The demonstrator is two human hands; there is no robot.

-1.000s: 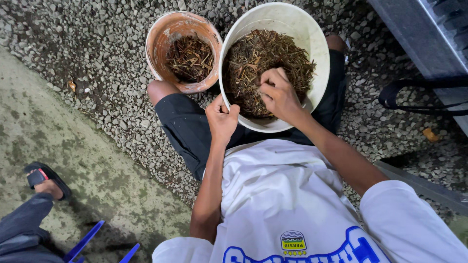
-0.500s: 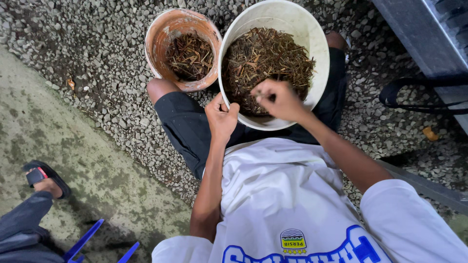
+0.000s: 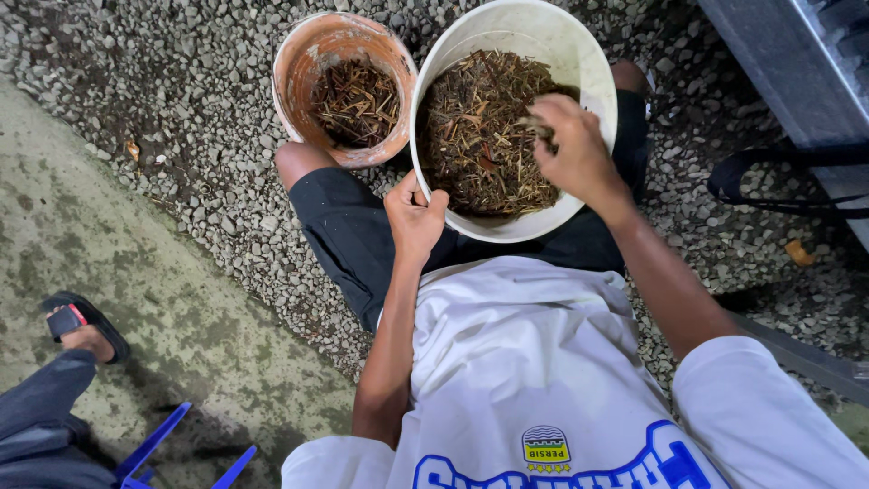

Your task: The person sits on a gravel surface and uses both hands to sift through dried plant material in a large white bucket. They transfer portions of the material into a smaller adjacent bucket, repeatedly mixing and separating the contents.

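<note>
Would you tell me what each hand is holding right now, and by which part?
The left hand grips the white bucket by its near rim. The right hand pinches a small tuft of dried plant bits inside it.

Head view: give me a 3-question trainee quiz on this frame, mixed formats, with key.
1. True or false: the left hand grips the near rim of the white bucket.
2. Multiple choice: the right hand is A) on the gravel, B) inside the white bucket on the dry plant bits, C) inside the orange bucket.
3. Fill in: the orange bucket stands to the ____ of the white bucket in the picture.

Key
1. True.
2. B; its fingers seem to pinch a few bits.
3. Left, rims nearly touching.
</note>
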